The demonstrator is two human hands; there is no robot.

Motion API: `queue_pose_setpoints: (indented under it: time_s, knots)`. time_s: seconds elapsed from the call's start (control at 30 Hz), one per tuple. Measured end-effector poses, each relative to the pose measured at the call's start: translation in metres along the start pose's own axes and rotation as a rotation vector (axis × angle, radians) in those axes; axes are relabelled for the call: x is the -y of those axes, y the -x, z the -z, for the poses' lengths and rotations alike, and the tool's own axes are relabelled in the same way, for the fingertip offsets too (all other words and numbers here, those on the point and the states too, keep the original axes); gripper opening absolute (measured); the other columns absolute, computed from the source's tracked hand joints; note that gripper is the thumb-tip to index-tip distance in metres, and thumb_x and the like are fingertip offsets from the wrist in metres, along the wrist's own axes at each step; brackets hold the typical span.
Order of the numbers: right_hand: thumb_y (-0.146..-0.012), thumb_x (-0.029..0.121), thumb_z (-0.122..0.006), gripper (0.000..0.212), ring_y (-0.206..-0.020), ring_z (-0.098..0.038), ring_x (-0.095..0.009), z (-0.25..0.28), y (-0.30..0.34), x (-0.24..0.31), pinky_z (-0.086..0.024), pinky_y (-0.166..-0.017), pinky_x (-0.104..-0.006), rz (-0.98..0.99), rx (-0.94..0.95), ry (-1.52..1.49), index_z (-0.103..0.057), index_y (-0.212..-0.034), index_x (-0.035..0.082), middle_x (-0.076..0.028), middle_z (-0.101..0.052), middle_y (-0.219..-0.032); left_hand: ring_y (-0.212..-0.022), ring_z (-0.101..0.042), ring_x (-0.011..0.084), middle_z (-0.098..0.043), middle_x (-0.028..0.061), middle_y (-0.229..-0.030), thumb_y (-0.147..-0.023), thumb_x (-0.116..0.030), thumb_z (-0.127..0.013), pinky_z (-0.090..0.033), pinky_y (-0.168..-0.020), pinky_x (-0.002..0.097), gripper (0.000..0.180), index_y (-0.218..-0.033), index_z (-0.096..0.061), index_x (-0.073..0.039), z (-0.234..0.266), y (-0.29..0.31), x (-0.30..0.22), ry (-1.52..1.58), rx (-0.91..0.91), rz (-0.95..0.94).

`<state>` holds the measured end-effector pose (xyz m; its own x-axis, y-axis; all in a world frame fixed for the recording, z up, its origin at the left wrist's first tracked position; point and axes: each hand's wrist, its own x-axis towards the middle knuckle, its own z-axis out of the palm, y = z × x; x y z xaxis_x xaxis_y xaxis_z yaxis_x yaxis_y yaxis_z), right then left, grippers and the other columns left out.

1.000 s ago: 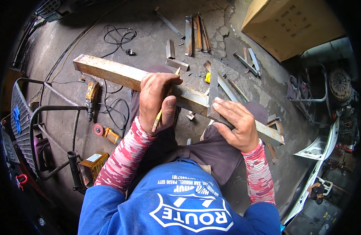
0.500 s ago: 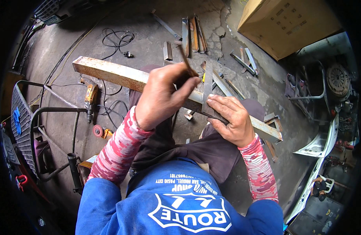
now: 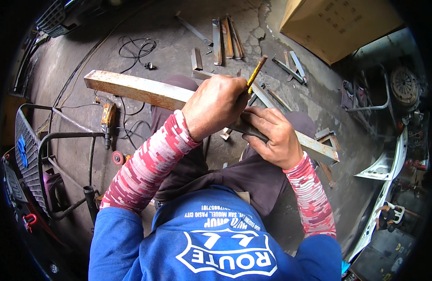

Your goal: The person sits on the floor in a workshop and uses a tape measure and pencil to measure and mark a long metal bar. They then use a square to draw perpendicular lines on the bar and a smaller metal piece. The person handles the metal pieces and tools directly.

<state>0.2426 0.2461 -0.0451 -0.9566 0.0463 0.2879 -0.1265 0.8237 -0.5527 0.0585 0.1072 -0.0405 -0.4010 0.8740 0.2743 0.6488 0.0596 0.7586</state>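
A long, rust-stained square steel tube [image 3: 136, 89] lies across my knees. My left hand [image 3: 216, 104] is closed in a pinch round a thin yellow pencil [image 3: 256, 74], which sticks up past the fingers; the end near the tube is hidden. Beside it, my right hand [image 3: 272, 136] is clamped over the tube and a dark, flat metal square [image 3: 247, 128] laid against the tube's near side. The square's blade is mostly covered by my hands.
Steel offcuts [image 3: 217, 42] lie on the concrete ahead. To the left are a yellow power drill [image 3: 108, 117], an angle grinder [image 3: 118, 158], a coiled black cord [image 3: 138, 49] and a tubular metal frame [image 3: 68, 136]. A large cardboard box [image 3: 338, 28] stands far right.
My left hand has come down and rightward, close to my right hand, and the pencil now tilts to the right. The square's blade, visible across the tube before, is largely covered.
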Motion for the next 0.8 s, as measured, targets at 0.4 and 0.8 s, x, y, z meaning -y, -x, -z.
queue_pose_setpoints:
  time_s: [0.4, 0.8]
  knots:
    - [-0.082, 0.018, -0.085, 0.046, -0.105, -0.067, -0.035, -0.002, 0.002, -0.004, -0.055, -0.095, -0.0427, 0.019, -0.027, 0.0, -0.074, -0.122, -0.001, -0.018, -0.073, -0.129, -0.065, -0.063, 0.038, -0.064, 0.0249, -0.078, -0.096, -0.009, -0.075, -0.05, -0.063, 0.0436, 0.018, -0.09, -0.065, 0.005, -0.005, 0.0, 0.012, 0.073, -0.033, -0.015]
    - [-0.082, 0.019, -0.085, 0.048, -0.106, -0.067, -0.036, -0.004, 0.003, -0.005, -0.055, -0.096, -0.0429, 0.015, -0.025, 0.004, -0.074, -0.124, -0.001, -0.018, -0.073, -0.129, -0.066, -0.058, 0.0417, -0.06, 0.0233, -0.075, -0.095, -0.006, -0.075, -0.049, -0.063, 0.0419, 0.017, -0.088, -0.064, 0.005, -0.007, 0.0, 0.014, 0.085, -0.046, -0.062]
